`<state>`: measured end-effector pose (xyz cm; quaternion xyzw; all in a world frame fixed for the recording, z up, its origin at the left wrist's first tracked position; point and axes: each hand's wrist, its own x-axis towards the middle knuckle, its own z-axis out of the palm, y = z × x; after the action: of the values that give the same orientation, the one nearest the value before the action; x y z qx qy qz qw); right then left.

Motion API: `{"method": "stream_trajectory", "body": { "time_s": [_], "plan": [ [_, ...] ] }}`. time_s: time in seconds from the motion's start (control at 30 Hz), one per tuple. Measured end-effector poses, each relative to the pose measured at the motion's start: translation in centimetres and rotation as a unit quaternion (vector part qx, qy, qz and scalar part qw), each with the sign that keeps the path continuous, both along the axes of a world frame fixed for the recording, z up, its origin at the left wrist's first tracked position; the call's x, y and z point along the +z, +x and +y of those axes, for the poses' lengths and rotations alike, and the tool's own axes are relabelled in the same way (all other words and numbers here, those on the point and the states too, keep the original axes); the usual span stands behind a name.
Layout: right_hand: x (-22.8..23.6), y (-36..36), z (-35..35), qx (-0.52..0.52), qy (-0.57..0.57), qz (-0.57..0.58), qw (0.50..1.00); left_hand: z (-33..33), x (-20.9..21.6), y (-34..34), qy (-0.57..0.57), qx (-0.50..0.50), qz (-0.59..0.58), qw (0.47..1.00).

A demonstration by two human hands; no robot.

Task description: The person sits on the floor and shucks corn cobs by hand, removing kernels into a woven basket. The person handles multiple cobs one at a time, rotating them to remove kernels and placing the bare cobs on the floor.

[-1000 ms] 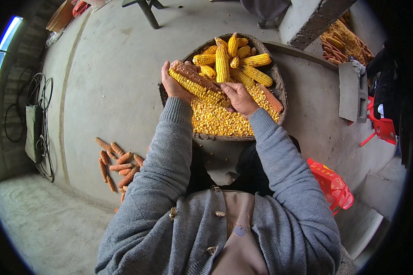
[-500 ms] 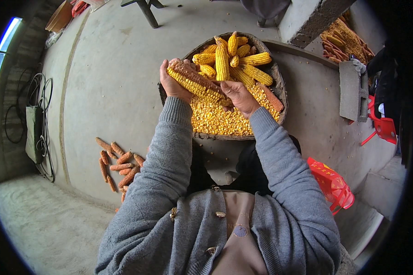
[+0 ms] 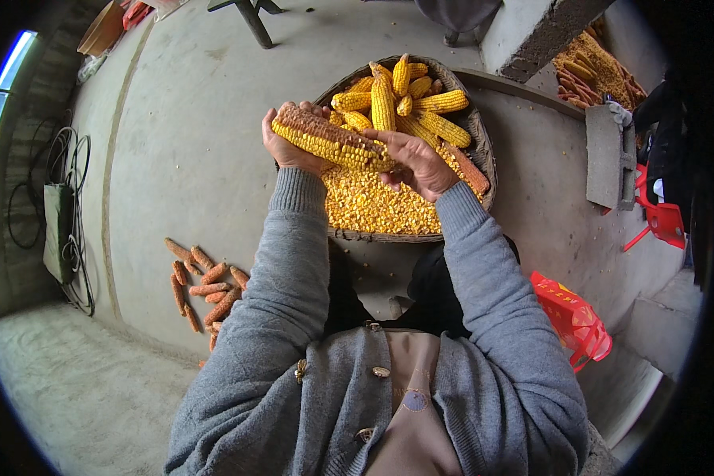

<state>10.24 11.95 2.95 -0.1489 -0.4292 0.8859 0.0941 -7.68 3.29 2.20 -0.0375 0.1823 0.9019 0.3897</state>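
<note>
A partly shelled ear of corn lies tilted above the basket, with bare reddish cob along its upper side and yellow kernels along its lower side. My left hand is closed round its upper left end. At its lower right end is my right hand, one digit reaching over the cob and other fingers curled below it. Beneath both hands, loose yellow kernels fill the near part of the woven basket. Whole yellow ears are heaped at its far side, and a bare cob rests by the right rim.
Several bare cobs lie on the concrete floor at left. A red bag is at my right. Farther right stand a concrete block and a red chair. More corn is piled behind a pillar. Black cables hang at the left wall.
The ear and my left hand have moved slightly left. My right hand has shifted a little to the right and turned, with its fingers reaching farther out along the ear's end.
</note>
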Motion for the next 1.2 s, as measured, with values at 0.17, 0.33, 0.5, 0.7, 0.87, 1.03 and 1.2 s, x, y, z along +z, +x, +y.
{"method": "stream_trajectory", "body": {
  "time_s": [0.17,0.33,0.5,0.7,0.87,1.03,1.2],
  "plan": [
    [-2.4,-0.3,-0.1,-0.075,0.070,-0.079,0.992,0.3,0.0,0.1,-0.017,-0.011,0.040,0.999],
    [-1.4,-0.4,-0.4,-0.071,-0.035,-0.075,0.994,0.2,-0.2,-0.2,-0.013,-0.006,0.057,0.998],
    [-0.8,0.2,0.1,-0.008,-0.012,-0.021,1.000,0.0,0.0,-0.3,0.005,0.011,0.059,0.998],
    [-1.2,-0.3,-1.0,-0.085,0.012,-0.053,0.995,-0.4,-0.5,-0.8,0.000,0.021,0.057,0.998],
    [-2.1,-1.2,-1.6,-0.189,-0.023,-0.162,0.968,0.2,0.1,0.3,-0.021,0.015,0.090,0.996],
    [-1.4,-0.8,-0.9,-0.158,-0.089,-0.156,0.971,0.2,0.1,0.4,-0.006,0.012,0.096,0.995],
    [0.5,0.0,-0.3,-0.058,-0.011,-0.086,0.995,0.0,0.0,-0.1,-0.002,0.028,0.089,0.996]
  ]
}}
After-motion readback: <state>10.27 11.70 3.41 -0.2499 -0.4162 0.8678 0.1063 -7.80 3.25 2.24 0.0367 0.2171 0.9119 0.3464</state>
